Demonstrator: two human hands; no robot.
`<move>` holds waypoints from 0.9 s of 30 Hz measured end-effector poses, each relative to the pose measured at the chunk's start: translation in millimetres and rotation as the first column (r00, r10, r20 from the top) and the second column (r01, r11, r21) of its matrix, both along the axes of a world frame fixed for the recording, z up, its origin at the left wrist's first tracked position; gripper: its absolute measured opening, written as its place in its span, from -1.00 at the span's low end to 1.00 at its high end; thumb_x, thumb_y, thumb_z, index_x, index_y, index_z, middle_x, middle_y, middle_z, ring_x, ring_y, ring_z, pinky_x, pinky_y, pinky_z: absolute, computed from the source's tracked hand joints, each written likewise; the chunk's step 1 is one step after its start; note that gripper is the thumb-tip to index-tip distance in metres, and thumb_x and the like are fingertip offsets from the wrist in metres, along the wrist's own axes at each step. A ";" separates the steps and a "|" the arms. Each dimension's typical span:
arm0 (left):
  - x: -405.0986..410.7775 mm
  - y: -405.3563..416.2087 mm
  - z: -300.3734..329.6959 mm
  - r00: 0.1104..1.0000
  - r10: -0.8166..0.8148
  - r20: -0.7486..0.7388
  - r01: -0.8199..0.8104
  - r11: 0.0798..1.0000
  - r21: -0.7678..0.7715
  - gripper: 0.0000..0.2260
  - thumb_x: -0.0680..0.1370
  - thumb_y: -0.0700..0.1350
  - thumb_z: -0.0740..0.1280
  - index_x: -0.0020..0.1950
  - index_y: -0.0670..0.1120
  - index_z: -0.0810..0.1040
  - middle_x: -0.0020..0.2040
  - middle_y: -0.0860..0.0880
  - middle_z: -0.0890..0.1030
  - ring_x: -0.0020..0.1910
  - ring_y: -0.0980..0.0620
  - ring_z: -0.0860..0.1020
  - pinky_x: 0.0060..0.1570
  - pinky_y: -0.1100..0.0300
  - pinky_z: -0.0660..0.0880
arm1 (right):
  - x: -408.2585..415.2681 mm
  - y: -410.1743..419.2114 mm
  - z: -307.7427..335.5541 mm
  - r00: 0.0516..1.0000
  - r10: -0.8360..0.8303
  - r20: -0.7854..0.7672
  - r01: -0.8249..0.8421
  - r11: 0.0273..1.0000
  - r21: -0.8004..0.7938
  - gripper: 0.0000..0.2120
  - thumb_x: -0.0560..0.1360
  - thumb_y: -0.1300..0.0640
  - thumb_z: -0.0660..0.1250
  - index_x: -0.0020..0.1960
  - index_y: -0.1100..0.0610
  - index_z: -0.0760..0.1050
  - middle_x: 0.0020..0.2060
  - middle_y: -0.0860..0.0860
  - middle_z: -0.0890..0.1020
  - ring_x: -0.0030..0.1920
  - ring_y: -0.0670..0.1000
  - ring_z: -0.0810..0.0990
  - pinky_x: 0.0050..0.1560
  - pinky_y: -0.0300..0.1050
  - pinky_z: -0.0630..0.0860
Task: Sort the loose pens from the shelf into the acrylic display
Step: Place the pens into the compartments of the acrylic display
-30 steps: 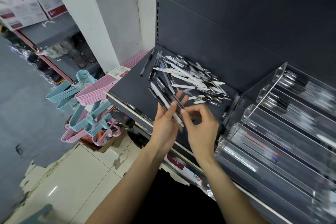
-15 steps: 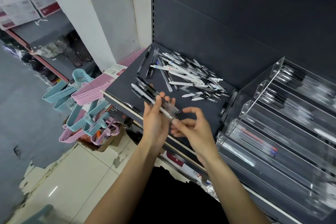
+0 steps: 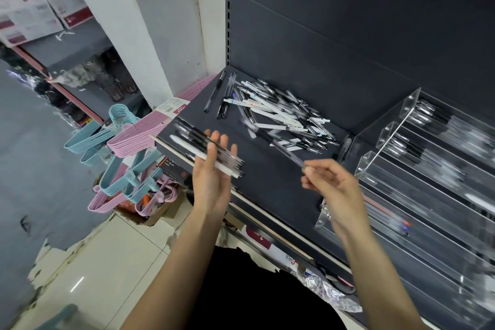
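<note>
Dark grey shelving is filling the upper right of the view, and its flat shelf [image 3: 267,190] is carrying a loose heap of pens [image 3: 278,115] (too many and too tangled to count), black-capped and white-bodied ones crossing each other. Beyond the heap, toward the shelf's back corner, one dark pen [image 3: 214,92] is lying apart.

Right of the heap, the acrylic display [image 3: 417,169] is standing with at least four stepped clear channels showing, pens already lying in them, though blur is hiding how many.

Two hands are working in front of the heap. The left hand [image 3: 211,185] is lying palm up with fingers nearly straight, a bundle of pens [image 3: 209,153] resting across them, roughly five or six, one of them white, with the thumb pressing over the bundle. The right hand [image 3: 334,185] is hovering between the heap and the display, its grip pinching a single pen [image 3: 286,151] by one end; that pen is blurred and pointing back toward the heap.

Left of the heap, past the shelf's edge, stacks of pink hangers [image 3: 144,134] and blue hangers [image 3: 88,139] are hanging above a pale tiled floor [image 3: 101,257]. Farther left, cardboard boxes [image 3: 29,8] are sitting on another shelf unit, behind a white pillar [image 3: 128,21].
</note>
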State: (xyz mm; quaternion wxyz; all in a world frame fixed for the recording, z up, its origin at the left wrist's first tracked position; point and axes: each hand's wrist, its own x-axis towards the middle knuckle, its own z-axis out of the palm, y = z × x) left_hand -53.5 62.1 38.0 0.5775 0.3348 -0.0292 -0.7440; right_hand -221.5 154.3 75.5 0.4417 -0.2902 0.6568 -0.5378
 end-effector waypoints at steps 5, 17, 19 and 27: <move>-29.3 17.8 13.3 0.979 -0.178 0.099 0.180 0.984 -0.014 -0.80 0.65 -0.25 0.11 0.19 -0.15 0.47 0.08 -0.05 0.62 0.03 0.05 0.64 0.04 0.08 0.60 | 38.5 -24.8 -15.8 0.994 -0.095 -0.062 0.093 0.995 -0.036 -0.87 0.49 0.26 0.36 -0.12 0.04 0.58 -0.22 -0.08 0.65 -0.14 -0.09 0.61 -0.01 -0.18 0.56; -87.2 53.7 12.2 0.780 -0.587 0.217 0.619 0.775 -0.127 -0.72 0.67 -0.20 0.06 0.32 -0.09 0.43 0.08 0.12 0.67 0.12 0.15 0.60 -0.13 0.27 0.56 | 29.3 23.2 -24.5 0.832 -0.418 -0.364 0.412 0.906 -0.098 -0.93 0.55 0.23 0.28 0.00 0.08 0.47 -0.20 -0.02 0.61 -0.26 -0.08 0.61 -0.40 -0.31 0.54; -95.6 66.5 8.4 0.725 -0.621 0.297 0.672 0.732 -0.111 -0.76 0.63 -0.18 0.15 0.24 -0.11 0.51 0.12 0.06 0.66 0.11 0.08 0.61 -0.19 0.22 0.55 | 17.0 42.6 -22.6 0.821 -0.458 -0.341 0.449 0.887 -0.110 -0.94 0.55 0.22 0.29 -0.02 0.07 0.48 -0.20 0.03 0.63 -0.29 -0.04 0.62 -0.38 -0.29 0.55; -145.8 139.1 15.1 0.455 -0.653 0.606 0.808 0.588 0.027 -0.91 0.50 -0.16 0.40 -0.17 -0.16 0.64 -0.25 -0.05 0.68 -0.22 0.05 0.64 -0.20 0.23 0.55 | -62.5 141.2 -24.7 0.791 -0.399 -0.463 0.369 0.916 -0.158 -0.95 0.54 0.16 0.32 -0.01 0.04 0.51 -0.19 -0.15 0.61 -0.24 -0.10 0.62 -0.30 -0.20 0.57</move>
